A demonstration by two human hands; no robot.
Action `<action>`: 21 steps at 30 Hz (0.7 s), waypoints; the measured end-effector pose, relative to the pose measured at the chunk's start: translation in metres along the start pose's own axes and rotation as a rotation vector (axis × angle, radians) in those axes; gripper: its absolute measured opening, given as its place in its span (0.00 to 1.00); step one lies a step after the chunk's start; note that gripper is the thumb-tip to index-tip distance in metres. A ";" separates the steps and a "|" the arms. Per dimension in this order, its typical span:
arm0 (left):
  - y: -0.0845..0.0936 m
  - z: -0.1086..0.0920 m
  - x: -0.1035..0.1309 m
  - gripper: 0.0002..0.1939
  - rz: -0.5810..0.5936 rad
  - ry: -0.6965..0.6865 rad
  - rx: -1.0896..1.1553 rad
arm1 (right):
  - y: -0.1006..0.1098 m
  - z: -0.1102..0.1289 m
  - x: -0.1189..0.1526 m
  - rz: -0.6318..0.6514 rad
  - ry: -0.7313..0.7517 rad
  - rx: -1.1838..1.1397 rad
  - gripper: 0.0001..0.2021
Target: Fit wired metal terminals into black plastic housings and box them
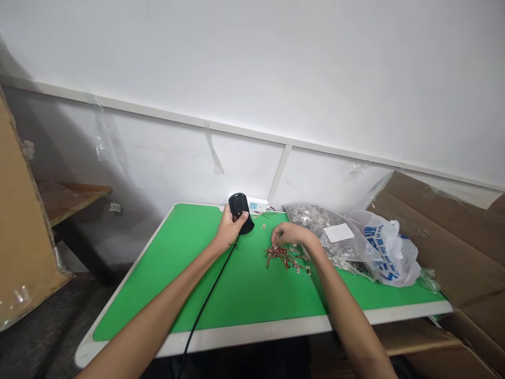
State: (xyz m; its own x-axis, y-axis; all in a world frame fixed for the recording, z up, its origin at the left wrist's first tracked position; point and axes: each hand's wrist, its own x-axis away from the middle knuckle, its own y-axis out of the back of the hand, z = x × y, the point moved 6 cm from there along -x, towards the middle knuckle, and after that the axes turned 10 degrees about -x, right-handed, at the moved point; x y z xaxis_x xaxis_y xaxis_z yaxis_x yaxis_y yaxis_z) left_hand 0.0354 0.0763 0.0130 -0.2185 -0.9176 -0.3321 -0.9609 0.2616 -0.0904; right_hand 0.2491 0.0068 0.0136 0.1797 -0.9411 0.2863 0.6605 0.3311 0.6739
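My left hand (231, 227) is wrapped round a black, waisted plastic housing (238, 201), raised over the green table top (236, 295). The thumb lies across the housing's middle, where some small reddish parts show. A black cable (213, 287) runs from under that hand down over the table's front edge. At the far edge of a small heap of red wire pieces with shiny metal ends (279, 253), my right hand (290, 233) has its fingers bent together and pointing down. Whatever is between those fingertips is too small to make out. Loose metal bits (299, 268) are scattered beside the heap.
A clear bag of small metal parts (310, 217) lies at the back right, a white card (338, 232) on it. Beside it is a white plastic bag with blue print (389, 250). A power strip (258, 205) sits against the wall. Cardboard (445, 237) stands at right.
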 end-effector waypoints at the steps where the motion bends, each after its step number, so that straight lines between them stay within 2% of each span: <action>1: 0.000 0.001 0.000 0.28 0.011 0.002 -0.005 | 0.001 -0.001 -0.003 -0.006 -0.001 -0.011 0.04; 3: 0.001 0.002 0.001 0.26 0.023 -0.012 -0.065 | 0.005 -0.005 -0.005 -0.056 -0.006 -0.018 0.03; 5: 0.002 -0.003 0.004 0.25 0.039 -0.098 -0.225 | 0.008 -0.011 -0.005 -0.115 -0.018 -0.003 0.02; 11: -0.008 -0.036 0.029 0.30 0.197 -0.701 -0.848 | 0.010 -0.021 0.001 -0.234 0.010 0.036 0.05; 14: -0.011 -0.042 0.036 0.30 0.208 -0.878 -0.975 | 0.011 -0.019 0.007 -0.276 0.055 0.034 0.07; 17: -0.010 -0.042 0.035 0.30 0.208 -0.918 -1.008 | 0.019 -0.011 0.014 -0.390 0.142 0.042 0.08; 21: -0.010 -0.045 0.033 0.28 0.274 -0.819 -0.923 | 0.032 -0.006 0.020 -0.547 0.265 -0.074 0.06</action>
State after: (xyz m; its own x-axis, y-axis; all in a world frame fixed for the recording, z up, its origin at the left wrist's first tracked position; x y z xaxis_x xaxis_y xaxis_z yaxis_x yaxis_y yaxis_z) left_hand 0.0299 0.0303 0.0448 -0.5767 -0.3263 -0.7490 -0.7340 -0.1956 0.6504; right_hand 0.2782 -0.0020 0.0370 -0.0308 -0.9612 -0.2741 0.7552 -0.2020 0.6236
